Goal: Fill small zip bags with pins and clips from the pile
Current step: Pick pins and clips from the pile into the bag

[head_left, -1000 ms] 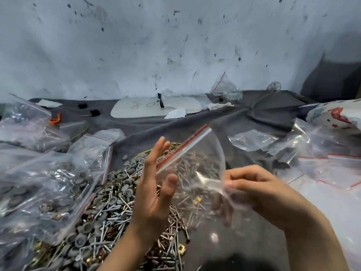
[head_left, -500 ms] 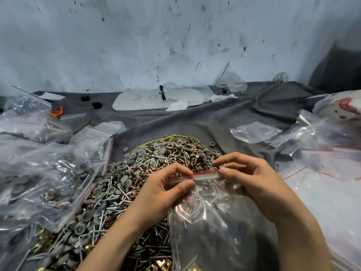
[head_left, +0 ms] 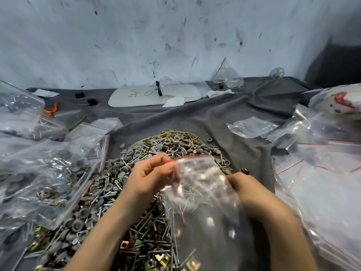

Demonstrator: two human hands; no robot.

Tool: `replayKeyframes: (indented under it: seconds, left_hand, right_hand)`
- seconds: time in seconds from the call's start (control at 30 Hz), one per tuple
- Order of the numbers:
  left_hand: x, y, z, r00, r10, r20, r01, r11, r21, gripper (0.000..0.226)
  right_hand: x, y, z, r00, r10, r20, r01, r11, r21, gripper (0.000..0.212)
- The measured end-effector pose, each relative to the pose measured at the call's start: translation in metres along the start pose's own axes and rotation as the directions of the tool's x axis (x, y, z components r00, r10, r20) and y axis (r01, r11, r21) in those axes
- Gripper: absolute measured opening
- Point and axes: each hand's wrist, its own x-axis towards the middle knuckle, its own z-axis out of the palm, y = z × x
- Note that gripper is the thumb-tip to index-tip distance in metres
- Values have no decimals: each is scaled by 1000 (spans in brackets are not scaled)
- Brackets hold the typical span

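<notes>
1. The curled fingers of the left hand were closed on the red zip edge of the bag.
2. The fingers of the right hand were hidden behind the bag; their state could not be told.
3. The bag was held above the pile on grey cloth.

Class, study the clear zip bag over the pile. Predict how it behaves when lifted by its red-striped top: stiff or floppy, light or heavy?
Probably floppy: the zip bag is thin, crinkled film sagging below the left hand pinching its top. Likely bottom-heavy if the pins seen through it are inside. Their points might puncture it.
</notes>
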Motion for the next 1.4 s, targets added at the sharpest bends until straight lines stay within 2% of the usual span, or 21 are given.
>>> replayKeyframes:
  seconds: [0.1,0.23,0.3,0.33,0.43,0.5,0.57,0.63,0.67,0.73,0.8,0.87,0.97,1.03,1.1,1.17,1.23,1.4]
  left_hand:
    - [-2,-6,-2,985,157,-65,-136,957,256,18]
    - [-3,-6,-4,970,214,-117,-160,920,358,18]
    - [-3,-8,-5,971,230,-68,-178,882,437,25]
    - [-2,-9,-5,971,238,-35,-193,859,475,26]
    - [-3,-7,1,970,242,37,-227,831,508,18]
    - [-5,-6,7,968,237,79,-247,861,444,22]
    - [-8,-5,13,955,257,146,-295,876,382,19]
    - [-11,-5,18,933,289,215,-353,850,390,21]
    - [-12,-5,20,920,305,245,-383,828,410,22]
    - [-13,-6,22,900,335,279,-429,792,434,22]
    - [-12,-8,20,892,370,260,-451,773,446,28]
    - [-11,-7,19,884,413,220,-468,763,447,21]
    - [-10,-5,18,876,456,159,-473,745,470,18]
    - [-10,-5,18,873,472,125,-470,744,474,16]
    - [-10,-4,17,867,489,95,-471,740,481,15]
    - [-11,-3,17,860,505,74,-474,735,485,15]
    - [-11,-3,16,859,509,54,-469,739,483,15]
    - [-11,-2,17,864,501,45,-458,747,482,17]
  right_hand:
    - [1,-5,8,996,76,-48,-81,990,-112,24]
    - [2,-8,13,995,83,-57,-91,982,-163,19]
    - [2,-5,9,996,48,-72,-56,992,-111,12]
    - [3,-4,7,995,37,-96,-43,997,-68,15]
    - [2,-1,0,966,19,-258,24,987,160,24]
    - [-3,-6,-4,918,-3,-396,180,894,411,27]
    - [-10,-16,-10,852,-63,-520,403,712,575,26]
    - [-20,-29,-13,796,-126,-592,543,580,607,22]
    - [-23,-35,-13,789,-159,-593,564,569,598,20]
    - [-25,-42,-9,817,-228,-530,542,617,570,17]
    - [-25,-44,-5,855,-290,-429,500,677,540,12]
    - [-23,-42,-5,871,-301,-387,476,711,517,9]
    - [-17,-31,-8,860,-204,-467,465,689,556,10]
    - [-10,-18,-8,880,-122,-460,387,745,544,15]
    - [-5,-6,-6,944,-94,-318,220,893,391,21]
    - [-3,-2,-1,988,-95,-119,112,984,142,19]
    - [-2,-1,5,995,-93,-20,94,996,9,22]
    - [2,2,10,999,-52,11,52,997,-56,22]
